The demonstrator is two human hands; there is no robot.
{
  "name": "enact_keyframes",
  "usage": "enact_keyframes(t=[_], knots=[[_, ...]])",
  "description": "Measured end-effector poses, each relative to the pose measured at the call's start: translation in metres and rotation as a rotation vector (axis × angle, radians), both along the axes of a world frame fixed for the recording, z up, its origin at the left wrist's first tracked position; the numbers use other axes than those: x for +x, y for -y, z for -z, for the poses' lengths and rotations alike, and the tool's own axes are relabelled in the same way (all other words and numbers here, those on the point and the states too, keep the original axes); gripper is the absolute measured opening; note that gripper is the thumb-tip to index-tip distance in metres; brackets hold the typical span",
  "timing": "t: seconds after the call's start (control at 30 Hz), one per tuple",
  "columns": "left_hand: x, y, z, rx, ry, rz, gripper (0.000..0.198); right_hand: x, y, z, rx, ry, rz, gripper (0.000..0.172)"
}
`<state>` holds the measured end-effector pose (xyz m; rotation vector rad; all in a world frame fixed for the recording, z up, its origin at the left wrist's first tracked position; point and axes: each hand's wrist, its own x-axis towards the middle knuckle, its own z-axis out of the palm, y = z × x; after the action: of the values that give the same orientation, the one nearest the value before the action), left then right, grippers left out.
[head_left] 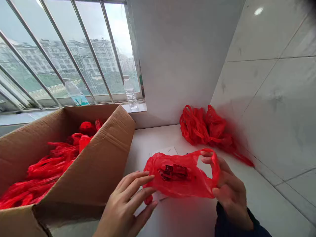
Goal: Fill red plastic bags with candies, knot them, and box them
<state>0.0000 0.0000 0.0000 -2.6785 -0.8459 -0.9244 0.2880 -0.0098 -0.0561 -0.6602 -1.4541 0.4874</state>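
A thin red plastic bag (172, 190) lies stretched sideways above the white tabletop. Small dark wrapped packets (172, 172) show inside it or through its film; which of the two I cannot tell. My right hand (229, 187) grips the handle loop at the bag's right end, fingers curled round it. At the other end, my left hand (129, 200) has its fingers spread, the tips touching or just beside the bag's edge. Nothing is pinched between that thumb and fingers.
On the left stands an open cardboard box (98, 158) holding many red bags (54, 164). A heap of red bags (204, 126) lies in the far corner by the tiled wall. Two plastic bottles, one clear (130, 93), stand at the barred window. White paper (168, 151) lies behind the bag.
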Motion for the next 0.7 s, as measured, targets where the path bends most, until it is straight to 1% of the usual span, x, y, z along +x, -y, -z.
enact_keyframes(t=[0.13,0.23,0.3,0.5,0.7], knots=[[-0.012,0.005,0.006,-0.002,0.057,0.000,0.024,0.001,0.004,0.002,0.012,0.011,-0.037,0.013],[-0.017,0.011,0.007,0.007,0.114,-0.054,0.028,0.002,0.003,0.001,0.040,0.046,-0.067,0.011],[-0.018,0.014,0.007,0.014,0.142,-0.073,0.028,0.002,0.002,0.000,0.045,0.059,-0.084,0.011],[-0.015,0.019,0.003,-0.024,0.170,-0.001,0.024,0.004,0.005,-0.001,0.034,0.081,-0.090,0.011],[-0.012,0.022,0.006,-0.056,0.243,-0.036,0.021,0.005,0.005,0.003,0.031,0.077,-0.075,0.007]])
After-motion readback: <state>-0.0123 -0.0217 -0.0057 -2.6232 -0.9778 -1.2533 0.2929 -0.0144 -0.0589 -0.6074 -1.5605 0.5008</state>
